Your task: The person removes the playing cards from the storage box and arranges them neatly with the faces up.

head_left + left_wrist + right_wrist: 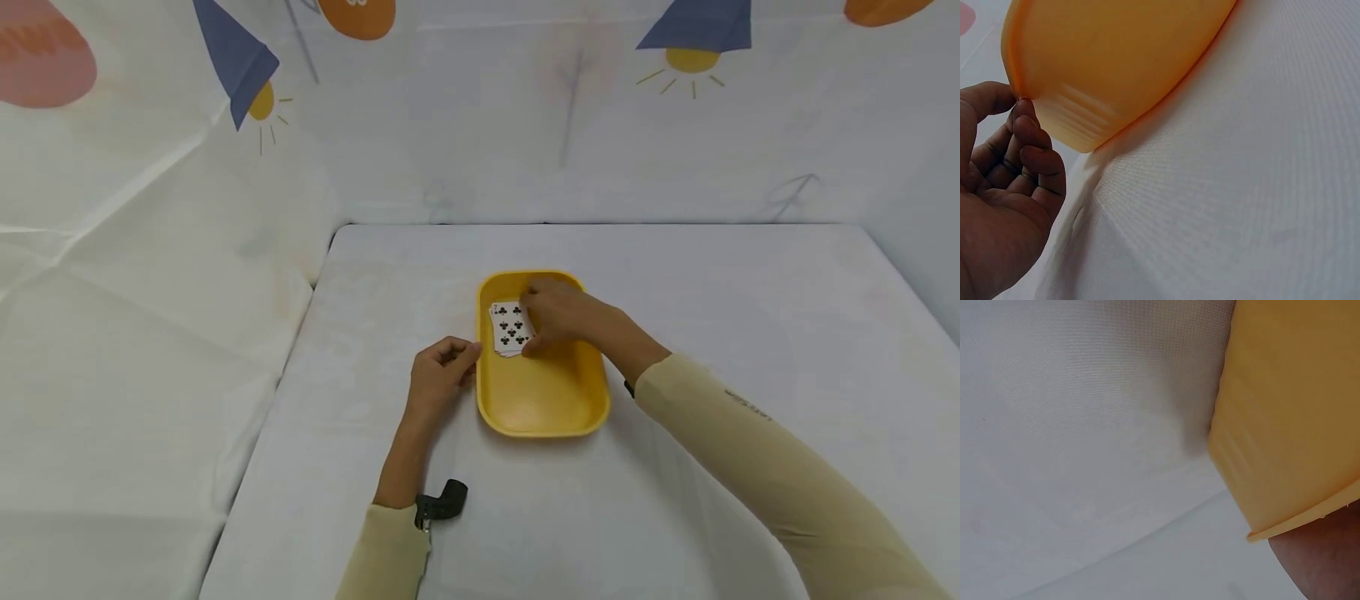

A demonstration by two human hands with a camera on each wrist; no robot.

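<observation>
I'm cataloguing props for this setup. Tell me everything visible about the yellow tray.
The yellow tray is a shallow, rounded-rectangle dish, seemingly smooth plastic, with a raised rim and faint ridges at its outer corner. It sits flat on the white-covered table. Playing cards, clubs face up, lie in its far left part under the right hand. The left hand touches its left rim with its fingers.

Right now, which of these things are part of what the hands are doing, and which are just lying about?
In use:
- yellow tray, its rim touched by the left hand
- playing cards in the tray, a clubs card on top, under the right hand

Just there:
- white table cover
- printed backdrop
- black strap piece at the left wrist
</observation>
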